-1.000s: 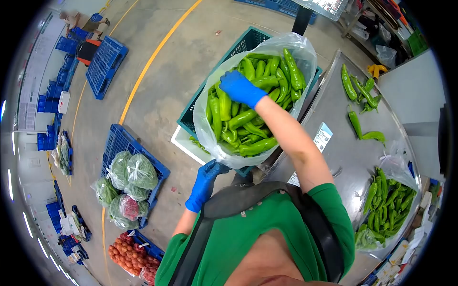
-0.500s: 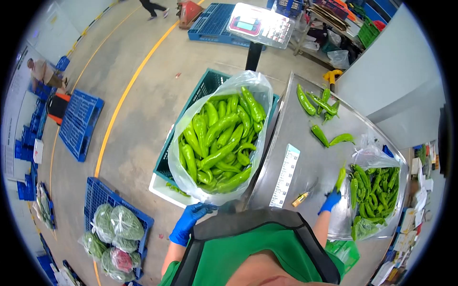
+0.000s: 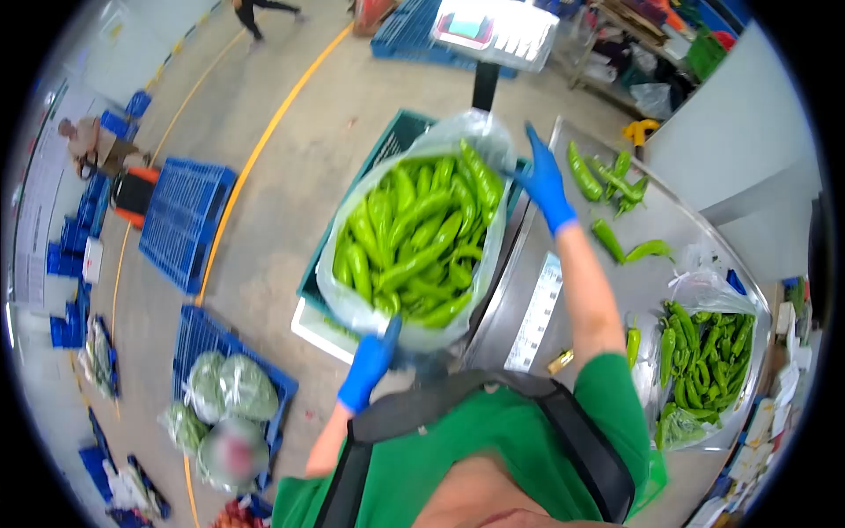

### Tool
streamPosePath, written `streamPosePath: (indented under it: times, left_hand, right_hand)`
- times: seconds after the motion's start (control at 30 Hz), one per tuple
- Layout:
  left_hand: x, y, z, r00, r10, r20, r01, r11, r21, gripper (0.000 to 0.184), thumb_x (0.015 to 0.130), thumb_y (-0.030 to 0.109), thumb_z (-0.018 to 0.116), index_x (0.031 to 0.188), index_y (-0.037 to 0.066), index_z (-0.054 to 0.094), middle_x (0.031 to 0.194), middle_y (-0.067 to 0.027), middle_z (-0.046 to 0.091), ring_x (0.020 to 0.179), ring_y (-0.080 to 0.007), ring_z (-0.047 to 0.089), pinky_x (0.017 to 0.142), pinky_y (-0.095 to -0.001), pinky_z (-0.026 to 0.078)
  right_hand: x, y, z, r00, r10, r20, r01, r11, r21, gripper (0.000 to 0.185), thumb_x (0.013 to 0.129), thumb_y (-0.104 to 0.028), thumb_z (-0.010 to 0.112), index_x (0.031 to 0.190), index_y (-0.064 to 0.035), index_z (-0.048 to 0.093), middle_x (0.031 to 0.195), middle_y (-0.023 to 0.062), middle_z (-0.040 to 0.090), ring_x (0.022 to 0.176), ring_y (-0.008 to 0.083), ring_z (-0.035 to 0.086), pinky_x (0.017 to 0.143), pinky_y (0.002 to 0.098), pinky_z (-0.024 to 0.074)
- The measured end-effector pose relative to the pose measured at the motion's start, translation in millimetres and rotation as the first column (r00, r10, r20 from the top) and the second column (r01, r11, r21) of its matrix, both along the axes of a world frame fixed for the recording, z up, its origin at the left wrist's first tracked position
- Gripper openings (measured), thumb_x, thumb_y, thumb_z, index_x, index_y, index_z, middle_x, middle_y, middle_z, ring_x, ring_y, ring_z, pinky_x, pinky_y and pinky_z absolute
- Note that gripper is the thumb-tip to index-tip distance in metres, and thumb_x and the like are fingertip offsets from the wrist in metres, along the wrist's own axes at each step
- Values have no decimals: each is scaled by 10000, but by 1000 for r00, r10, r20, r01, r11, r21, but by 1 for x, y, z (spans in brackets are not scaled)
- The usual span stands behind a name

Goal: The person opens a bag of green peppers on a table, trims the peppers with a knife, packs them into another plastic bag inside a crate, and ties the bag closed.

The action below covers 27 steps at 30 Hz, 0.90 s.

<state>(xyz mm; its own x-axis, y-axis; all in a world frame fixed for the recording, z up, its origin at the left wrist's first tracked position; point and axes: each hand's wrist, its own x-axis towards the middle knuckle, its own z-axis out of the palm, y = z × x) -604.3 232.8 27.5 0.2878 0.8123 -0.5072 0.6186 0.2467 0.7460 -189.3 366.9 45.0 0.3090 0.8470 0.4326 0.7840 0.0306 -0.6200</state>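
A clear plastic bag full of large green peppers [image 3: 418, 233] sits open in a dark green crate [image 3: 396, 136]. My left hand [image 3: 374, 361], in a blue glove, is at the bag's near edge; what its fingers hold, if anything, is unclear. My right hand [image 3: 547, 183], also gloved, is spread beside the bag's far right rim, with nothing in it. Several loose peppers [image 3: 607, 180] lie on the metal table [image 3: 581, 282]. Another bag of smaller green peppers [image 3: 709, 361] rests at the table's right. A printed label strip [image 3: 533, 312] lies near the table's left edge.
A scale display [image 3: 495, 31] stands on a post beyond the crate. A white box [image 3: 324, 330] shows under the crate. On the floor at left are blue pallets [image 3: 187, 220], one with bagged vegetables [image 3: 246, 387]. A person [image 3: 101, 145] stands far left; another person's legs [image 3: 255, 16] show at the top.
My right hand has moved from the peppers to the table, where it was by a single pepper, then up beside the bag's far rim. That pepper now lies partly hidden by my sleeve.
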Motion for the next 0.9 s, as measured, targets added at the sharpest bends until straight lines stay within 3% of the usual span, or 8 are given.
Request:
streamPosePath:
  times: [0.13,0.2,0.3,0.37,0.5,0.67,0.83,0.9]
  left_hand:
    - [20,7,18,916,222,-333,-124,948,292,440,885,364,476,838,-44,635,685,-253,583,656,-380,589,575,-466,420]
    - [16,0,51,884,365,292,-435,871,228,342,875,237,484,962,-64,622,874,-198,631,793,-244,595,754,-371,446]
    - [-12,-16,31,364,469,805,-425,852,-304,294,840,139,494,1076,-23,565,1059,-99,593,995,-206,536,913,-330,390]
    - [-14,-33,-1,151,670,727,-244,737,-630,308,852,160,495,1102,-16,533,1083,-101,573,1002,-208,531,910,-328,394]
    - [22,72,64,117,587,801,-169,807,-566,250,850,195,530,1046,41,520,981,-68,569,837,-171,547,788,-298,423]
    - [1,100,139,190,295,937,-150,951,-269,152,784,195,545,872,104,462,664,25,293,513,-58,308,499,-218,261]
    - [24,117,129,283,442,851,-8,889,-459,159,773,148,599,881,117,486,756,0,421,527,-69,329,505,-225,272]
    - [-4,104,125,446,420,791,-273,905,-327,176,775,203,615,843,113,480,743,-17,434,528,-79,359,505,-222,287]
  right_hand:
    - [-6,100,-8,968,246,-49,-247,894,-375,538,781,-323,632,1206,-32,478,1148,191,536,1023,279,543,860,370,439]
    - [-19,115,-15,580,160,-799,-649,684,-334,418,840,-299,570,1155,-32,510,1037,168,592,917,229,588,777,344,480]
    - [-114,1,17,581,808,-104,-692,422,-587,304,786,-351,625,832,-51,637,760,97,630,693,187,582,638,300,471]
    - [-135,-29,-39,461,675,-576,-793,22,-609,539,694,-395,691,1102,-55,602,1014,178,626,945,257,585,904,378,400]
    - [-146,23,95,198,195,-961,-727,686,-11,309,813,-306,578,951,-30,598,802,46,601,676,99,546,626,269,459]
    - [-113,92,92,-139,309,-941,-754,583,303,337,864,-319,523,594,-122,480,498,-60,366,408,55,325,405,206,267]
    - [-156,61,120,440,-25,-898,-458,853,-248,268,849,-293,524,645,-119,534,502,-71,350,415,47,320,417,203,287]
    - [-55,96,68,-175,245,-954,-720,628,294,374,906,-330,447,689,-60,587,558,1,488,426,59,423,409,183,320]
